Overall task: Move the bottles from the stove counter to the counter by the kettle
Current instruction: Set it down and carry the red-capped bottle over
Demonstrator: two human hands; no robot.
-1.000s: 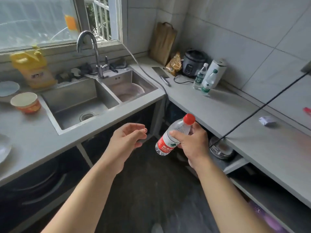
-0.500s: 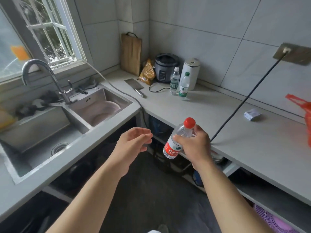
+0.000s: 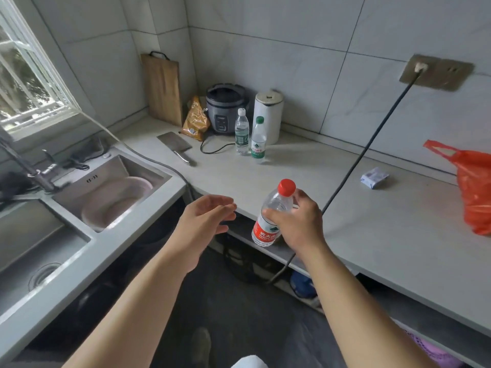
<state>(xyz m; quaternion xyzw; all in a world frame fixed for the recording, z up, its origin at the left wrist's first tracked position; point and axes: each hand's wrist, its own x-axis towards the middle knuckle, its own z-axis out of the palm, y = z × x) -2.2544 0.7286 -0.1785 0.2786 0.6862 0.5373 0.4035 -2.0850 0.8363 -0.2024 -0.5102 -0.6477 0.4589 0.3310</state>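
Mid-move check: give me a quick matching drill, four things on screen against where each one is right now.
Things:
1. red-capped clear plastic bottle
2. green-capped clear plastic bottle
3. flat steel cleaver
4. orange plastic bag

Places:
A. lying flat on the grey counter
B. held in the right hand
C. slumped at the far right of the view
D. standing upright in front of the white kettle

Pairs: 1-B, 2-D, 3-A, 4-C

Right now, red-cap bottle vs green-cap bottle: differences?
Label: the red-cap bottle has a red one, the green-cap bottle a white and green one. Support: the right hand holds the red-cap bottle in the air; the green-cap bottle stands on the counter. Pose: red-cap bottle tilted, green-cap bottle upright. Both are clear plastic.
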